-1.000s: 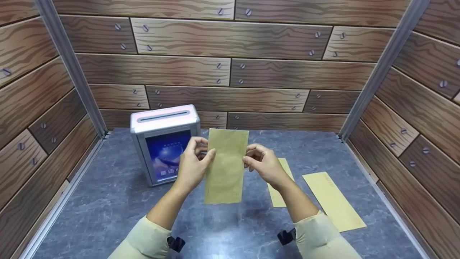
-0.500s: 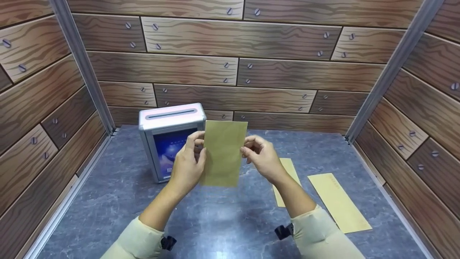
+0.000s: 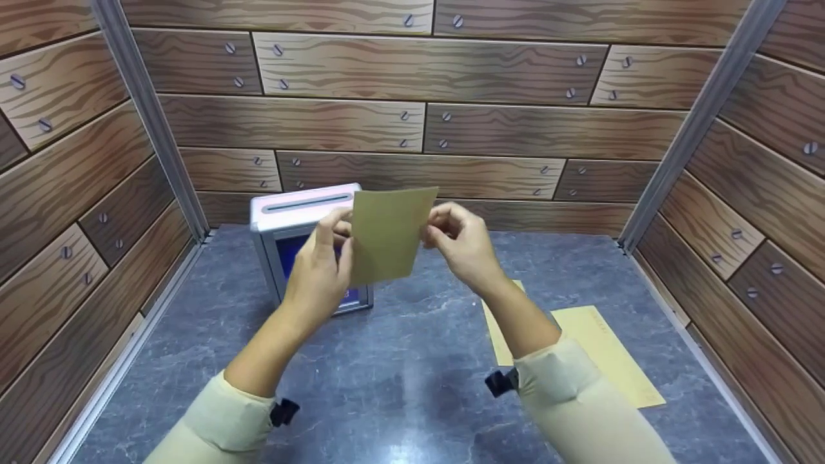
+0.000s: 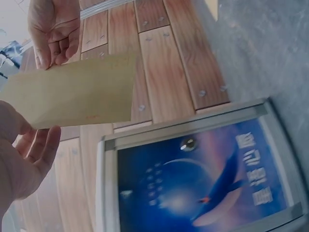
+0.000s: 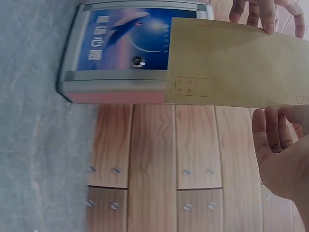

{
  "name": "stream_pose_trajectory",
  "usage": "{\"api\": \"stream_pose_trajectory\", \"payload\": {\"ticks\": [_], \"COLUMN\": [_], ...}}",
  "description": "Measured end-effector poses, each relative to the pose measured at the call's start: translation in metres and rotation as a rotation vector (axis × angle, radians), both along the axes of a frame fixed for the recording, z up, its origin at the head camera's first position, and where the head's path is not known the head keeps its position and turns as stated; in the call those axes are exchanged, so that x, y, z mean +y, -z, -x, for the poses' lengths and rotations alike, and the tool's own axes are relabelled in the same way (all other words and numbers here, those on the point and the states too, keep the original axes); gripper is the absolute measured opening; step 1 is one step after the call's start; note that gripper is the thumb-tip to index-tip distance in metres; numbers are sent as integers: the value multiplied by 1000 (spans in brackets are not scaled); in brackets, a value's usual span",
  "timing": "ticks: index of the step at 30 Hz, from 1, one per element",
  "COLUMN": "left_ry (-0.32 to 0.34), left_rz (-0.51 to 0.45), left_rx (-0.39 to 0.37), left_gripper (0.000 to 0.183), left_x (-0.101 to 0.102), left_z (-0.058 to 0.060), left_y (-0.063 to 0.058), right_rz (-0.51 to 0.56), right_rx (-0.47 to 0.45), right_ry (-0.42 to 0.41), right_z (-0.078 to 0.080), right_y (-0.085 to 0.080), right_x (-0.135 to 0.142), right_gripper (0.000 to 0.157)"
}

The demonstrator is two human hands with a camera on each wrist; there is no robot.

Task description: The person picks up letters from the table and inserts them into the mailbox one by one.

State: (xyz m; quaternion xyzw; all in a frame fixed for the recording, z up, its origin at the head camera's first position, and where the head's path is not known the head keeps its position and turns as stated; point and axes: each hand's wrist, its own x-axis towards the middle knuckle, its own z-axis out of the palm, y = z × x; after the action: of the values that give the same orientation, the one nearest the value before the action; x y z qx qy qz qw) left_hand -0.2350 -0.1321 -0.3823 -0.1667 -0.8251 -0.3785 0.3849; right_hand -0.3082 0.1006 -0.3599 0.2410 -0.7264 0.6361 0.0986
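A tan paper envelope [image 3: 388, 237] is held up between both hands, its top edge tipped away from me. My left hand [image 3: 320, 264] pinches its left edge between thumb and fingers. On the opposite edge, my right hand [image 3: 461, 245] grips with thumb and curled fingers. Printed squares show on the envelope [image 5: 217, 65] in the right wrist view. Behind the left hand stands a silver-framed box [image 3: 303, 209] with a slot in its top, partly hidden by hand and envelope. The box's blue front panel [image 4: 193, 179], with a whale picture and a lock, faces the left wrist camera.
Two more envelopes lie on the grey marbled table [image 3: 399, 374]: one flat envelope [image 3: 609, 354] at the right, another envelope [image 3: 499, 332] partly under the right forearm. Wood-patterned walls [image 3: 412, 125] enclose the table at the back and sides.
Both hands have raised the envelope and carried it slightly left toward the box. It has tilted, so it looks shorter, and its lower edge now overlaps the box front.
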Motion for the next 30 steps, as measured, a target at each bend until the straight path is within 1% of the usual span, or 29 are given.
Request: {"api": "stream_pose_trajectory", "payload": {"ticks": [5,9,13,16,20,22,25,30], "left_ry": [17,25,10,-18,-45,-44,-49,-68], "left_rz": [16,29,57,84,97,96,95,91], "left_rx": [29,38,65,123,203,221,230,223], "left_gripper": [47,45,37,31,23,21,17,16], "left_x": [-14,-27,-40,-50,-61,-66,-71,-80], "left_z": [8,16,21,26,33,36,40,47], "left_y": [-18,-36,-54,-64,-69,-71,-72,-70], "right_rz": [-50,-69,-86,-71,-17,-1,27,37], "right_rx": [53,102,148,151,145,145,128,122], "right_ry": [29,50,55,45,16,7,-13,-29], "right_z": [12,20,27,32,37,41,46,56], "right_y": [-22,-41,-59,-70,-79,-81,-82,-79], "right_x": [-12,-26,-41,-52,-67,-72,-80,-91], "right_gripper": [13,13,12,12,14,13,14,15]}}
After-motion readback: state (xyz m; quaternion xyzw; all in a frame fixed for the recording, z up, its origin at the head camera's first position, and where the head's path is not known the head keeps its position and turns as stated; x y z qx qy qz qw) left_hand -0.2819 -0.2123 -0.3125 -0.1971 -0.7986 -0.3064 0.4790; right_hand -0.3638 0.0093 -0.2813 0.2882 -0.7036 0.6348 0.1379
